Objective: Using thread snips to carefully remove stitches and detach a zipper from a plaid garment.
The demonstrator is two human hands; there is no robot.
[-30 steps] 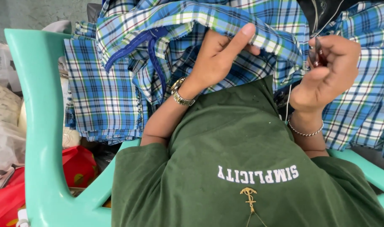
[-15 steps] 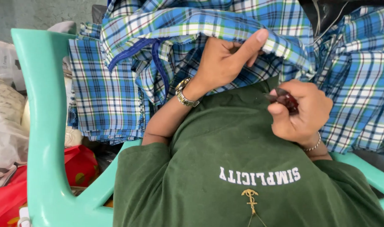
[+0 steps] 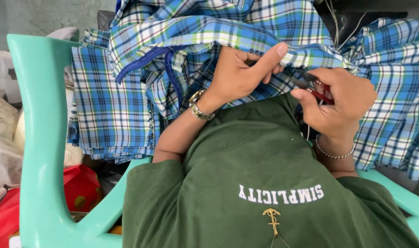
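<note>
Plaid cotton cloth (image 3: 246, 27) pinched by left hand (image 3: 239, 73) | right hand (image 3: 340, 103) grips red-handled snips (image 3: 317, 87)

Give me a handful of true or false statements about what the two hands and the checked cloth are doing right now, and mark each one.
1. The left hand pinches a folded edge of the blue plaid fabric. True.
2. The right hand is empty. False: it holds small red-handled snips against the cloth edge.
3. A wristwatch sits on the left wrist. True.
4. The chair is red. False: it is pale green plastic.
5. The right wrist is bare. False: it wears a thin bracelet.
</note>
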